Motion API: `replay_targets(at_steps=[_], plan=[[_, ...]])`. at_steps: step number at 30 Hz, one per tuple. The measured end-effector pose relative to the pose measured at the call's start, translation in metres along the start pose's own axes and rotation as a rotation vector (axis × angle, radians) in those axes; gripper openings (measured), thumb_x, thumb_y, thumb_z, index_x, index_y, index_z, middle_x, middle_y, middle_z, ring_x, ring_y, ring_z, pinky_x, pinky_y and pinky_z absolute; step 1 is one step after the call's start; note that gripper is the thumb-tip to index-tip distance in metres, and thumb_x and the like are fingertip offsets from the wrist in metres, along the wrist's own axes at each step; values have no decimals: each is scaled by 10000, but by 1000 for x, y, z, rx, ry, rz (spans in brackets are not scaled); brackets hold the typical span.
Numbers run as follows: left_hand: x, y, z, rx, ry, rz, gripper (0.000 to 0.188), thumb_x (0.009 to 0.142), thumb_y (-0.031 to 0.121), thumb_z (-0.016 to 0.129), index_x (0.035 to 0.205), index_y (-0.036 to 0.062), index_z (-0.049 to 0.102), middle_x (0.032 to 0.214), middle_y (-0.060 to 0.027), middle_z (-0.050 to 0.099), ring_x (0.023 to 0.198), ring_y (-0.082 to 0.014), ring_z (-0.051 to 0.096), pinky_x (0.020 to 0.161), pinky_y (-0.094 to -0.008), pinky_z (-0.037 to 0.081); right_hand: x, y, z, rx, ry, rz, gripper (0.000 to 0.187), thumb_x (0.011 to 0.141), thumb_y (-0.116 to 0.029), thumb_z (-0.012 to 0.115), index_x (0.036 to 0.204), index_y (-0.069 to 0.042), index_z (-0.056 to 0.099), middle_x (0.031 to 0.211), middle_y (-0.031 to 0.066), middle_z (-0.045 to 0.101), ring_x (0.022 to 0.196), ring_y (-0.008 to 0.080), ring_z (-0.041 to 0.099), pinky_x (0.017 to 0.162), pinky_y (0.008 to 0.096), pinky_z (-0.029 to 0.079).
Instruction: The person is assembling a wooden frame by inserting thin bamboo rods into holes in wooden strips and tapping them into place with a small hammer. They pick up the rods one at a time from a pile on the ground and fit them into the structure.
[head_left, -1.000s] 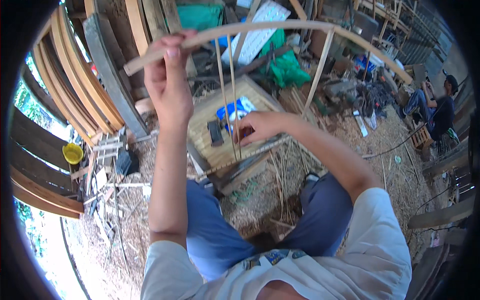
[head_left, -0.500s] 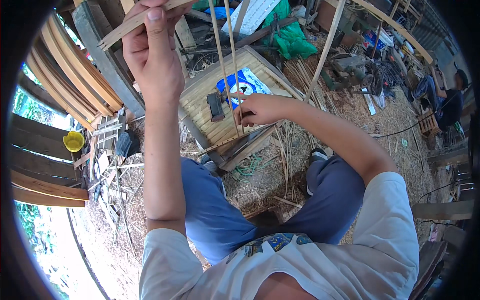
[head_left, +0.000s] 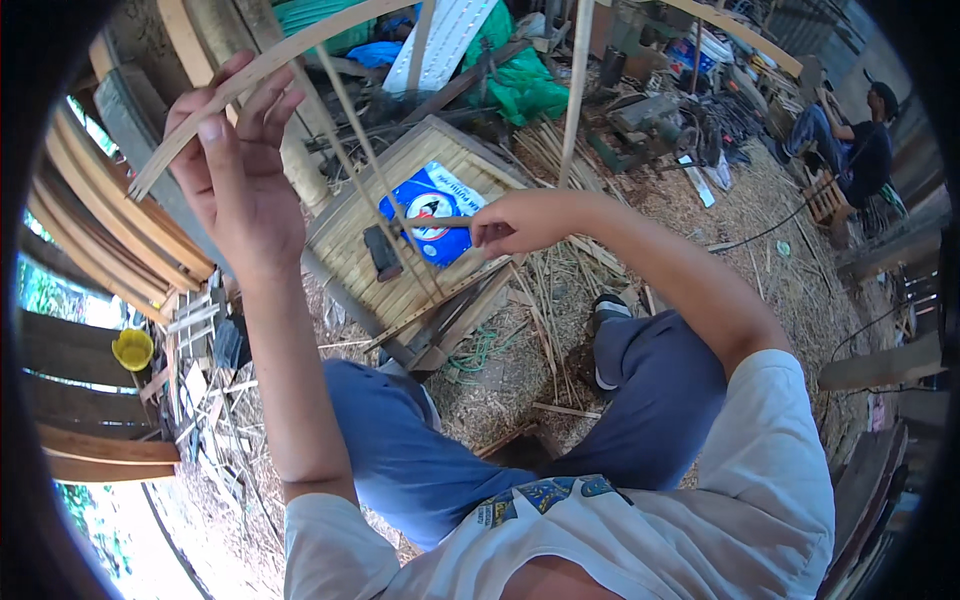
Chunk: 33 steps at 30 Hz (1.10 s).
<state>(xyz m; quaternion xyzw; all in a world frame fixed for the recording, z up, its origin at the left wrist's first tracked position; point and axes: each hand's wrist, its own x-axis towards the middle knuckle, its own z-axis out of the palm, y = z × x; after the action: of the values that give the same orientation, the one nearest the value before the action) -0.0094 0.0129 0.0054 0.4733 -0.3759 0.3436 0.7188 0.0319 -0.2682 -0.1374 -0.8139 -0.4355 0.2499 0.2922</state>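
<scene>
High at the left, my left hand [head_left: 245, 180] pinches a long, pale wooden strip [head_left: 290, 50] between thumb and fingers, the other fingers loosely spread. The strip curves across the top of the view. My right hand [head_left: 530, 222] is closed above the right edge of a low slatted wooden board [head_left: 340, 230]. From its fingers a short, brown, stick-like thing [head_left: 432, 222] points left over a blue-and-white printed packet [head_left: 425, 200]. A dark rectangular block [head_left: 382, 252] lies beside the packet. Two thin upright strips [head_left: 365, 150] stand in front of the board.
Wood shavings and loose thin strips [head_left: 545, 340] litter the floor. Curved planks [head_left: 110, 220] lean at the left, near a yellow bucket [head_left: 132, 349]. Green plastic [head_left: 520, 85] lies behind the board. Another person [head_left: 865, 150] sits at the far right.
My left hand has moved left and slightly down with the strip, its fingers more spread. The right hand has shifted slightly right, away from the upright strips; the brown stick-like thing now shows.
</scene>
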Motion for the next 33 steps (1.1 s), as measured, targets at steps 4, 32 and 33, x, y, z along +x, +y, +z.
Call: replay_targets(at_steps=[4,32,33], plan=[[-4,0,14,31,-94,-95,245,1081,248,499,1321,281,458,1510,-269,462,1303,-438,566,1058,-556,516,-54,6,-18,-47,4,65,268,984,-255,683,1141,-40,653,970,96,726,879,196,689,784,357,537],[-76,-39,59,110,-43,-586,296,1128,254,391,1240,29,549,895,-26,530,753,-124,510,749,-338,552,-162,122,-10,-179,15,515,409,941,-448,674,1141,-91,698,1128,165,714,1073,325,671,898,439,518],[-73,-37,59,121,-1,-559,298,1126,259,400,1238,27,550,898,-28,535,753,-126,510,751,-347,555,-160,126,-9,-178,-16,554,421,945,-458,665,1148,-92,700,1126,167,715,1072,329,671,895,447,517]])
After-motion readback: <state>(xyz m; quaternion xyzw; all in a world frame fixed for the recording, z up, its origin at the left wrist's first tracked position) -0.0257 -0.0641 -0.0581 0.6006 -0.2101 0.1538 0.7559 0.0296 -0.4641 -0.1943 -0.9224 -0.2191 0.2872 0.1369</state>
